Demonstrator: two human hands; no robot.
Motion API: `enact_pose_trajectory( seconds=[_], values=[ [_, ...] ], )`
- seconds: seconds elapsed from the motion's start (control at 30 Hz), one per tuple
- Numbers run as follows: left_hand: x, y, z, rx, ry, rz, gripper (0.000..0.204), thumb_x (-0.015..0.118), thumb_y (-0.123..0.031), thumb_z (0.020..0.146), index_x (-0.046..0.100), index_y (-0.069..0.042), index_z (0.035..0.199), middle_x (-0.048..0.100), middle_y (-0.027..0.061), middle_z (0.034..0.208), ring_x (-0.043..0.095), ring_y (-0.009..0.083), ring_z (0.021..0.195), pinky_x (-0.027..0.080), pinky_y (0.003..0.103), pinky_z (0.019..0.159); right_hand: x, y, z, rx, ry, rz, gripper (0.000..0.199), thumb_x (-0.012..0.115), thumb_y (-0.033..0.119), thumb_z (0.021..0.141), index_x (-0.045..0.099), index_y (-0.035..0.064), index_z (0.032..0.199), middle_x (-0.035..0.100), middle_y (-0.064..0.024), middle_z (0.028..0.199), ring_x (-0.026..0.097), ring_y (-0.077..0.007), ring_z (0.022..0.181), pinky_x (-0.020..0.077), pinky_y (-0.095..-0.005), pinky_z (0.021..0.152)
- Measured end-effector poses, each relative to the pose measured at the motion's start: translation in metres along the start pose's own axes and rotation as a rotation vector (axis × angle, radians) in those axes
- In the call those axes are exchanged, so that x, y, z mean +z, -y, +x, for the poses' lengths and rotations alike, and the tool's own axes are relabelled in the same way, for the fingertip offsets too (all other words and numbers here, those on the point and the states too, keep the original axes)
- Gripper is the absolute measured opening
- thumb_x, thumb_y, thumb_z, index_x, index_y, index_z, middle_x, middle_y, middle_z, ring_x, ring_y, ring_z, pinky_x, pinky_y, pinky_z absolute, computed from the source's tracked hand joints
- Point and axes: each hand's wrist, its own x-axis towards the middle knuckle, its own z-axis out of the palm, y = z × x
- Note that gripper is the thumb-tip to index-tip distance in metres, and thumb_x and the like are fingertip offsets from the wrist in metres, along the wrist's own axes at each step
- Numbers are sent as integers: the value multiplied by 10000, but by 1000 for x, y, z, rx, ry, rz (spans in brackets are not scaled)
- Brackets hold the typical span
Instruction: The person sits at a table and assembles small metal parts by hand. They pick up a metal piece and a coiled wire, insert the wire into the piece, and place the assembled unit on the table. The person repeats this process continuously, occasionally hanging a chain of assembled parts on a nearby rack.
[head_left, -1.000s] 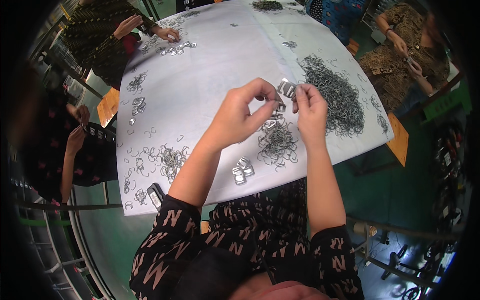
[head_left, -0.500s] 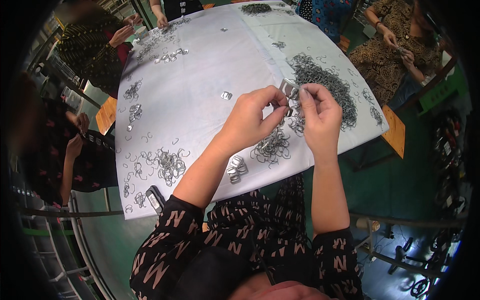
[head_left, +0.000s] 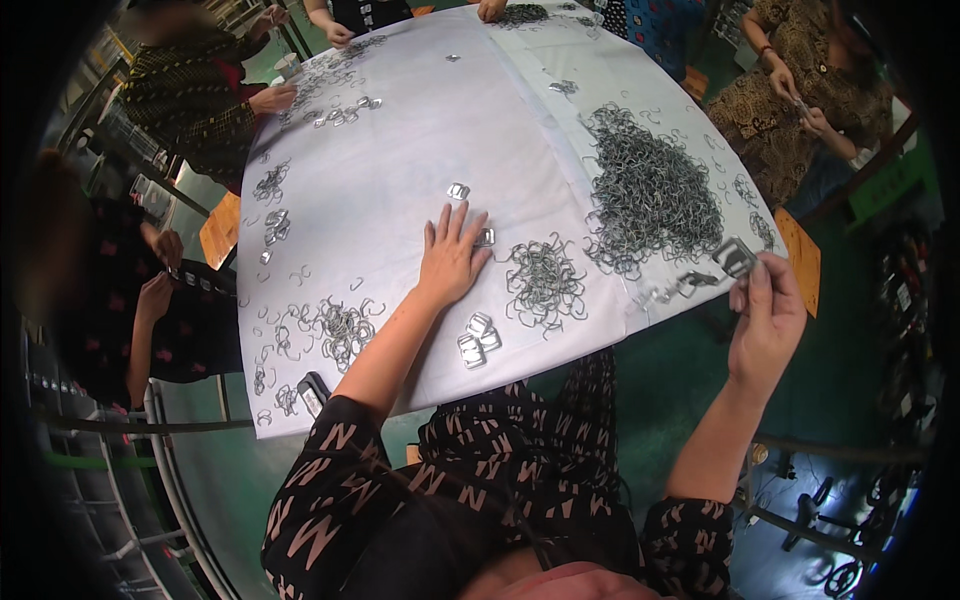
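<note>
My left hand [head_left: 453, 258] lies palm down on the white-covered table with its fingers spread. A small silver metal buckle [head_left: 485, 237] shows beside its fingers; whether they touch is unclear. Another buckle [head_left: 458, 190] sits just beyond the fingertips. Off the table's right edge, my right hand [head_left: 768, 325] pinches a square metal buckle [head_left: 735, 260] between thumb and fingers. A blurred string of linked metal pieces [head_left: 690, 284] trails left from it, over the table edge. Between my hands lies a small heap of bent wire hooks [head_left: 545, 283].
A large heap of wire hooks [head_left: 650, 190] covers the table's right side. Several loose buckles [head_left: 477, 342] lie near the front edge. More hooks [head_left: 343, 330] and a dark handheld object [head_left: 313, 393] are at front left. Several people work around the table.
My hands have moved apart. The left let go and came down flat on the table; the right swung right and nearer, carrying the buckle and its linked string.
</note>
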Motion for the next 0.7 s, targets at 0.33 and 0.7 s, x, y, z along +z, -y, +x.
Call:
enact_pose_trajectory(
  seconds=[0.33, 0.7],
  values=[
    [41, 7, 86, 41, -129, -134, 363, 642, -347, 860, 598, -115, 1136, 543, 181, 1206, 432, 404, 1193, 377, 495, 975, -67, -22, -54, 127, -113, -176, 110, 582, 80, 937, 601, -24, 968, 517, -3, 726, 454, -65, 625, 351, -194, 568],
    [29, -11, 77, -26, -174, -43, 195, 683, -255, 785, 564, -100, 782, 621, 45, 733, 615, 262, 683, 494, 400, 602, -73, -54, -93, 228, -166, -122, 82, 578, 61, 933, 604, -15, 950, 535, -2, 738, 462, -53, 627, 366, -187, 564]
  ],
)
